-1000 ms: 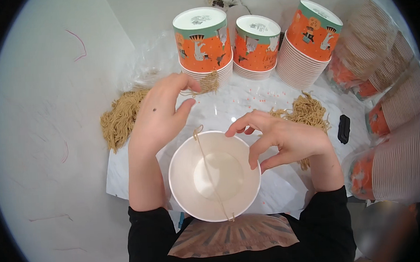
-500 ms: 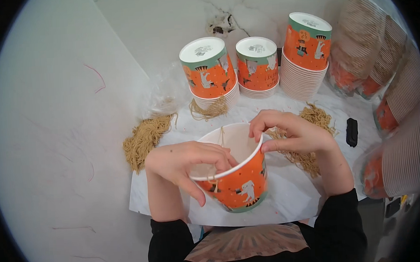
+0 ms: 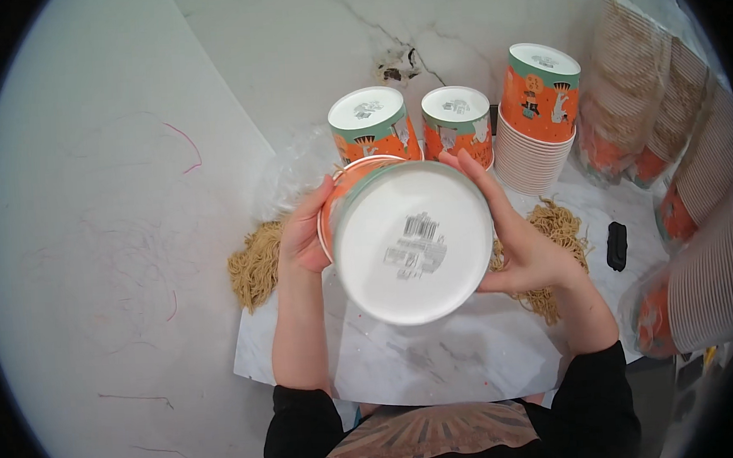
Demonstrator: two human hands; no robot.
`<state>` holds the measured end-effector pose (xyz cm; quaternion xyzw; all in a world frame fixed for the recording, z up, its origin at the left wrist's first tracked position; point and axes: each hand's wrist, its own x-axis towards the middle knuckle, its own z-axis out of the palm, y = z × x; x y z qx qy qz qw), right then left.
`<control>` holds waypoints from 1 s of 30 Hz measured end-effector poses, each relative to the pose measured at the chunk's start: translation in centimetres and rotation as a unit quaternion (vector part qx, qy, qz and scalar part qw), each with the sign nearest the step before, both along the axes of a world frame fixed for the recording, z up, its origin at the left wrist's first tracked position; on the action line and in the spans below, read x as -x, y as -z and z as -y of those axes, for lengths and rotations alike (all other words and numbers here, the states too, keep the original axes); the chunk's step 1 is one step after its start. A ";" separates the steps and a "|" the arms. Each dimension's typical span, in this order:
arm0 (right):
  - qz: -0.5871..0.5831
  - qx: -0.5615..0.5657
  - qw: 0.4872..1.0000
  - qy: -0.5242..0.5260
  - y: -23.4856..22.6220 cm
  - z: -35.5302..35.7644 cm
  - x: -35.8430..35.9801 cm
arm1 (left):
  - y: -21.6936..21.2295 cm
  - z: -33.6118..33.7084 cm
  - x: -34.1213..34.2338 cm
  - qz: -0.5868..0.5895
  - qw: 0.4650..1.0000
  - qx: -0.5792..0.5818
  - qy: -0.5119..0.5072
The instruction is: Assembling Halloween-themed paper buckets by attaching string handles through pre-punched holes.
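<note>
Near the left edge of the desk [image 3: 440, 366], a bundle of tan cord [image 3: 255, 270] is laid. Above the desk's middle, an orange bucket [image 3: 413, 247] is held tilted, base toward the camera, gripped near its rim by the left hand [image 3: 305, 236], fingers partly hidden; its right side is clasped by the right hand [image 3: 533, 249], thumb spread from fingers. Toward the right edge, a black object [image 3: 617, 246] is seen.

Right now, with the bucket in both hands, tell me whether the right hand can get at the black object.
Probably yes, if it lets go: the right hand is on the orange bucket, but only a low pile of tan strings seems to lie between it and the black object.
</note>
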<state>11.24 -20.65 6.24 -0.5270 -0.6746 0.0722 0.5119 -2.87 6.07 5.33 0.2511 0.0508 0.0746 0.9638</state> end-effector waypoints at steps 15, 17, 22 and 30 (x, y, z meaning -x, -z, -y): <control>-0.067 -0.130 0.985 0.093 0.7 -2.7 0.9 | 0.8 -2.3 0.0 -0.069 0.952 -0.277 -0.111; -0.071 -0.156 0.980 0.096 -1.5 -4.7 0.1 | 1.7 -6.8 2.1 0.057 0.977 -0.206 -0.012; -0.029 -0.183 0.974 0.131 -6.2 -10.1 -4.4 | 0.9 -6.1 1.3 0.213 0.965 -0.074 -0.134; -0.060 -0.091 0.979 0.174 -6.7 -17.1 -8.9 | 2.2 -5.7 -0.6 0.122 0.938 -0.252 -0.203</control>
